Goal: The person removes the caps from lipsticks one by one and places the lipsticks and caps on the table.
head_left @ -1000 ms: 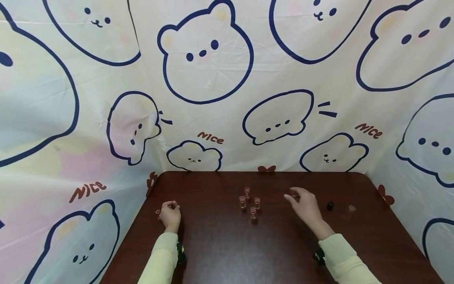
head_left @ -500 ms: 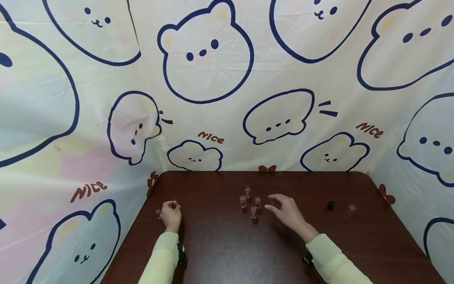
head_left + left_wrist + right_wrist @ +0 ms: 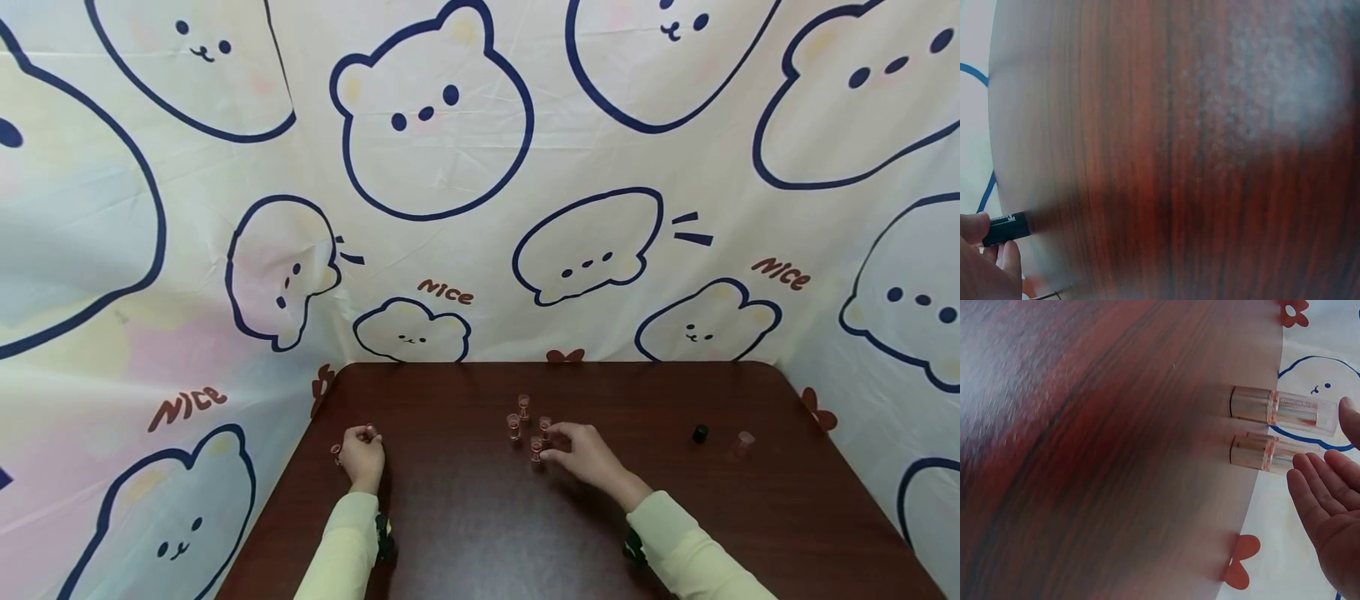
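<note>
Right hand (image 3: 588, 454) has moved to the clear tubes (image 3: 1282, 409) — fingers parted — while left hand (image 3: 362, 458) pinches a black cylinder (image 3: 1007, 229).

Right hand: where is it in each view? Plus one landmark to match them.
Head: right hand just right of centre, lower half, next to the cluster of clear-topped tubes.
Left wrist: not in it; the hand at the lower left is the left hand, pinching a black lettered tube.
Right wrist: right edge, middle to lower, next to clear-topped tubes.
Shared landmark: red-brown wood-grain tabletop, in all three.
</note>
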Action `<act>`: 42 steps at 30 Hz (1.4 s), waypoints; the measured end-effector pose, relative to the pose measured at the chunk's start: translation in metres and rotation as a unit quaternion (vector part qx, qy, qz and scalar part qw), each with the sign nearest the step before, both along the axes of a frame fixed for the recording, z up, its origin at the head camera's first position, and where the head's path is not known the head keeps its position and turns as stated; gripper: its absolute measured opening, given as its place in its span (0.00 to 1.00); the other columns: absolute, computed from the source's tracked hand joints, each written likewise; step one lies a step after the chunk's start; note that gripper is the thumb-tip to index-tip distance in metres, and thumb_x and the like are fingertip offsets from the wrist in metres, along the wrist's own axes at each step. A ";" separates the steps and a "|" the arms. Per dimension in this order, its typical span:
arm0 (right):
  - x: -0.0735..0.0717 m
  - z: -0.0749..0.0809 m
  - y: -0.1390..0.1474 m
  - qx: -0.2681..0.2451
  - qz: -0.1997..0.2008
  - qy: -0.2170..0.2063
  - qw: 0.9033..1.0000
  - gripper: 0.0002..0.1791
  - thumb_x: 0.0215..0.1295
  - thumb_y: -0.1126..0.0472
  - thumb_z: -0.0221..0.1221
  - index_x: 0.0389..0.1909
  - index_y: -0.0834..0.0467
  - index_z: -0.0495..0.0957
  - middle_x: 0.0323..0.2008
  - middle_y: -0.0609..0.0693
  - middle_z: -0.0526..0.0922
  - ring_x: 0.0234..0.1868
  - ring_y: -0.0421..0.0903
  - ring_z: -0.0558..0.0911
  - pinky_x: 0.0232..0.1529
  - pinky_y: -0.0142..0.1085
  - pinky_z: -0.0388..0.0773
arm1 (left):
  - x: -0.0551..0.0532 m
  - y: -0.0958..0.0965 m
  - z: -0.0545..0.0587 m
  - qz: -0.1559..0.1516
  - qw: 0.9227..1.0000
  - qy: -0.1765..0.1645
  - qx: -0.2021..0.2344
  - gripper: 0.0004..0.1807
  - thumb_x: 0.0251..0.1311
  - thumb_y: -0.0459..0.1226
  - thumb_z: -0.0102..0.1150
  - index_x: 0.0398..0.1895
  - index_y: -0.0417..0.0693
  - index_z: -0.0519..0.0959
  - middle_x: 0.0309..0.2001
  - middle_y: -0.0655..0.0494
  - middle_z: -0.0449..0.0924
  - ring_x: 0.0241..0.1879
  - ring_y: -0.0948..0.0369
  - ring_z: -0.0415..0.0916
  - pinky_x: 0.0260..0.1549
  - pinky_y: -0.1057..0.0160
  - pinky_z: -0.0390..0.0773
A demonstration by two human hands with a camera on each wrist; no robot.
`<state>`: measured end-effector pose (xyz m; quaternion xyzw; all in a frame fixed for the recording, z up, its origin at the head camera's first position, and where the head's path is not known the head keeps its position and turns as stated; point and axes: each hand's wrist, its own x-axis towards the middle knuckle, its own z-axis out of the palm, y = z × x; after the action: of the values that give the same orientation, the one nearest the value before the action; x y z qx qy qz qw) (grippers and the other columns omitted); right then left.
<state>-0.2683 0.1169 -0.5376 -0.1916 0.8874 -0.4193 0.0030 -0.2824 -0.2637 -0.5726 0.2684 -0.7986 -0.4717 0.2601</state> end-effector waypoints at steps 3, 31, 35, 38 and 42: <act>-0.001 -0.002 -0.004 0.000 0.002 -0.008 1.000 0.23 0.59 0.56 0.68 0.53 0.64 0.79 0.44 0.52 0.83 0.45 0.51 0.82 0.42 0.44 0.80 | 0.000 -0.001 -0.001 0.000 1.000 0.003 -0.003 0.11 0.56 0.22 0.60 0.42 0.31 0.72 0.38 0.34 0.79 0.41 0.40 0.76 0.52 0.44 0.65; -0.006 -0.018 -0.020 0.028 0.008 0.050 0.998 0.08 0.57 0.63 0.69 0.37 0.54 0.81 0.32 0.42 0.81 0.34 0.40 0.80 0.34 0.38 0.77 | 0.001 0.001 -0.001 0.001 1.000 0.007 -0.014 0.12 0.56 0.22 0.61 0.42 0.32 0.72 0.39 0.33 0.78 0.42 0.39 0.76 0.50 0.44 0.66; -0.005 -0.017 -0.020 0.028 0.009 0.054 0.998 0.08 0.57 0.63 0.69 0.37 0.55 0.81 0.32 0.42 0.81 0.33 0.39 0.79 0.34 0.37 0.77 | 0.001 0.001 0.000 0.002 1.000 0.010 -0.015 0.12 0.55 0.22 0.61 0.42 0.31 0.72 0.38 0.33 0.78 0.41 0.39 0.76 0.49 0.44 0.67; -0.003 -0.015 -0.019 0.022 0.011 0.049 0.998 0.08 0.57 0.64 0.69 0.37 0.56 0.82 0.32 0.42 0.81 0.34 0.39 0.79 0.34 0.38 0.78 | 0.001 0.000 0.000 0.000 1.000 0.008 -0.008 0.14 0.55 0.23 0.62 0.44 0.31 0.72 0.40 0.33 0.79 0.42 0.40 0.76 0.49 0.45 0.68; -0.002 -0.009 -0.018 0.013 0.019 0.048 0.999 0.08 0.58 0.65 0.68 0.38 0.59 0.82 0.32 0.42 0.82 0.35 0.41 0.81 0.35 0.38 0.79 | 0.001 -0.001 0.001 -0.014 1.000 0.006 0.008 0.18 0.56 0.24 0.63 0.49 0.30 0.71 0.43 0.32 0.78 0.45 0.40 0.75 0.51 0.44 0.68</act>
<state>-0.2699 0.0992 -0.5471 -0.2281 0.8882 -0.3979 -0.0287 -0.2810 -0.2643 -0.5719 0.2564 -0.7968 -0.4834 0.2564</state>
